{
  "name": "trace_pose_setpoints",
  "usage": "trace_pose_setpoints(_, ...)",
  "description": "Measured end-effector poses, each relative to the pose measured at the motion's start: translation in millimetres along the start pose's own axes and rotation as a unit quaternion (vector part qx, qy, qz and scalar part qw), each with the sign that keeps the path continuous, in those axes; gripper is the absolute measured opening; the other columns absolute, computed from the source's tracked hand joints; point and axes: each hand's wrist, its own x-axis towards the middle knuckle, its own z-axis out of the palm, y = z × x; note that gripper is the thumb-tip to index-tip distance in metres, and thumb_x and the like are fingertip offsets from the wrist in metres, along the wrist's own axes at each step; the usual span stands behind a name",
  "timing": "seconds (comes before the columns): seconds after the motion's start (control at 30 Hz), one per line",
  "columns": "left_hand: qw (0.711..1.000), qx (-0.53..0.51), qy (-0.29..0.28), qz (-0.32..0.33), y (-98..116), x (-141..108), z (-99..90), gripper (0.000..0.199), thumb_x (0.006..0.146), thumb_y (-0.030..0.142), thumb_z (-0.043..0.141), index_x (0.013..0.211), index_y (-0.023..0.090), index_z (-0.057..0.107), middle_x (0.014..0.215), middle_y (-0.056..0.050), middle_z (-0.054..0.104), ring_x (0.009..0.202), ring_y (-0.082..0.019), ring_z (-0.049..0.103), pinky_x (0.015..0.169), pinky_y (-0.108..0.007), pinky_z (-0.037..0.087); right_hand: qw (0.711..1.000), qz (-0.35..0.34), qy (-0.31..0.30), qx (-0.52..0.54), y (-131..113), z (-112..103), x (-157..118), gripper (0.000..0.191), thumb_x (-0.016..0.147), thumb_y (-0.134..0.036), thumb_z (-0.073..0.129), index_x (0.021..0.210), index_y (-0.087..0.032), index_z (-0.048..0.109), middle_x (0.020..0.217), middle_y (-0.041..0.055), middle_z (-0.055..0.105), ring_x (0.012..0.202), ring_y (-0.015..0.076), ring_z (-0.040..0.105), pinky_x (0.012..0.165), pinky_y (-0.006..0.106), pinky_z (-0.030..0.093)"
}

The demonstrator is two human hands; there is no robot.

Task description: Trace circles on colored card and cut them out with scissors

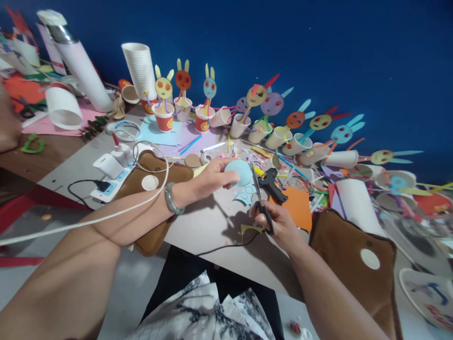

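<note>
My left hand [213,178] pinches a light blue paper disc [240,171] over the middle of the table, thumb on top. In my right hand [278,222] are black-handled scissors [264,215], fingers wrapped round the handles. The blades point up and away, close against the disc's right edge; whether they touch it I cannot tell. Below the disc lies a light blue paper scrap [245,194] with ring outlines on it. A black and yellow glue gun [273,184] rests just right of the scissors, beside orange paper [295,206].
Paper cups with bunny-faced figures [164,118] line the wall. A power strip [109,186] and looping white cable are at left. Brown cushions [354,264] lie on both sides. A stack of cups [138,66] and a thermos [79,68] stand at back left.
</note>
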Motion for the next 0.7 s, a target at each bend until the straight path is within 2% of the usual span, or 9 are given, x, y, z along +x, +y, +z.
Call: trace_pose_setpoints(0.7,1.0,-0.014,0.015,-0.002,-2.4,0.8,0.4,0.014,0.063,0.027,0.058,0.063,0.018,0.048,0.059,0.004,0.044,0.054,-0.007,0.04,0.052,-0.023,0.034,1.0,0.001,0.004,-0.006,-2.4,-0.1,-0.1,0.057,0.077,-0.075,0.067,0.066,-0.02,0.057,0.061,-0.0014,0.049,0.058,0.0138,0.04,0.056,0.029,0.033)
